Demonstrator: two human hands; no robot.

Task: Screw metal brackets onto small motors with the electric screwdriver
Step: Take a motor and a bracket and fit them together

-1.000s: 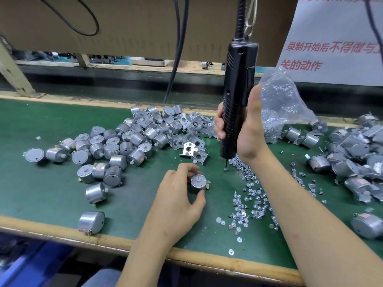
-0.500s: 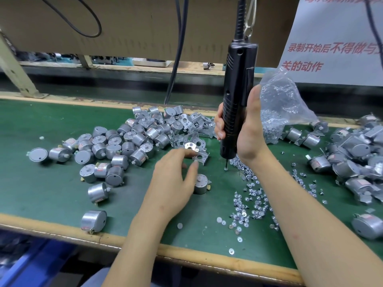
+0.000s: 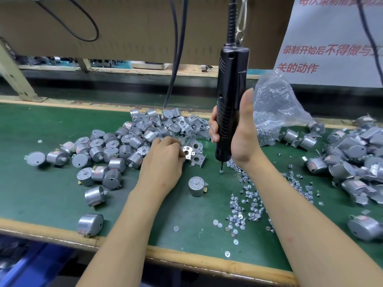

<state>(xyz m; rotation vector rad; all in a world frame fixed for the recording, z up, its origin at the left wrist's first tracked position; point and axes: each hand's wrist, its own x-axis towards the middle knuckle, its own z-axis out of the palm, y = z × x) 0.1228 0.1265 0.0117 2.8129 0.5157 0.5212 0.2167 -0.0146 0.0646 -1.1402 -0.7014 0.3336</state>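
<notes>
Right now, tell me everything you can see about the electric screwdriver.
The screwdriver is a long black tool, plastic-looking, with a ribbed grip and side vents. It stands upright, hanging from a black cable and a metal clip at its top. The right hand grips its lower half. Its thin metal bit points down and seems to touch a screw on the green mat.

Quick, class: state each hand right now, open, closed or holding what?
Left hand: pinches a metal bracket.
Right hand: grips the electric screwdriver, held upright.
</notes>
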